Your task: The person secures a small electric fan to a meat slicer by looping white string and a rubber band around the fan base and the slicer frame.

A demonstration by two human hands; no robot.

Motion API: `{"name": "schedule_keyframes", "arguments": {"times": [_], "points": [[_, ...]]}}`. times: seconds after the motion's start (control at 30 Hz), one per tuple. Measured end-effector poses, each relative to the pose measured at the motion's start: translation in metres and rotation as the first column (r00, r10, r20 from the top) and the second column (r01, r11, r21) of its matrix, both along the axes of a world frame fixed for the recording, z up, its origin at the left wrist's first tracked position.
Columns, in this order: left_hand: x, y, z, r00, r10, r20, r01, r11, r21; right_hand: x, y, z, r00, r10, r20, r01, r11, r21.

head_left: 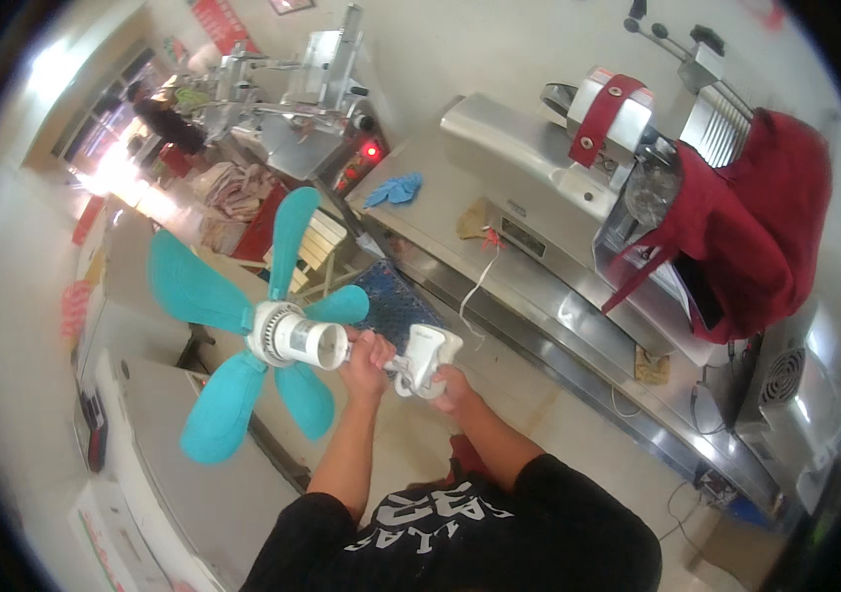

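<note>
I hold a small ceiling fan [287,335] out in front of me, with a white motor housing and several teal blades [193,286] spread around it. My left hand [365,357] is wrapped around the short rod just behind the motor. At the rod's end sits a white mounting cap [427,357], and my right hand [450,385] grips it from below. A thin white cord [476,286] trails from the cap toward the steel counter. Both forearms come up from the lower edge, below a black shirt.
A long stainless steel counter [539,266] runs along the right, bearing a meat slicer [627,138] draped with a dark red apron [756,217] and a blue glove [393,189]. Another slicer [302,99] stands at the back. A white chest freezer [183,464] lies at the lower left.
</note>
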State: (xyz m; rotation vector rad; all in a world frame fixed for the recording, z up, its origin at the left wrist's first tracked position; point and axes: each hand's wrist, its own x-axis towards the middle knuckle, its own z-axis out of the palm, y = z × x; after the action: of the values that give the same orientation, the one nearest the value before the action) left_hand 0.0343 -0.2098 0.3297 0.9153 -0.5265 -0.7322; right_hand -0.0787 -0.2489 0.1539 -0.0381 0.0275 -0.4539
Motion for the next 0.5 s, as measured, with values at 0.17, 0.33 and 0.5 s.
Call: {"name": "schedule_keyframes", "arguments": {"times": [0.17, 0.33, 0.5], "points": [[0.050, -0.096, -0.033, 0.994, 0.059, 0.087, -0.073, 0.985, 0.157, 0.066, -0.079, -0.049, 0.966, -0.119, -0.228, 0.098, 0.990, -0.104], [0.092, -0.156, -0.106, 0.993, 0.014, -0.121, 0.010, 0.981, 0.195, 0.081, -0.099, -0.014, 0.603, -0.612, -0.511, 0.197, 0.735, -0.649], [0.104, -0.192, -0.183, 0.980, -0.198, 0.016, 0.188, 0.949, 0.252, 0.110, -0.122, -0.051, 0.107, -0.673, -0.732, -0.051, 0.731, -0.680]]}}
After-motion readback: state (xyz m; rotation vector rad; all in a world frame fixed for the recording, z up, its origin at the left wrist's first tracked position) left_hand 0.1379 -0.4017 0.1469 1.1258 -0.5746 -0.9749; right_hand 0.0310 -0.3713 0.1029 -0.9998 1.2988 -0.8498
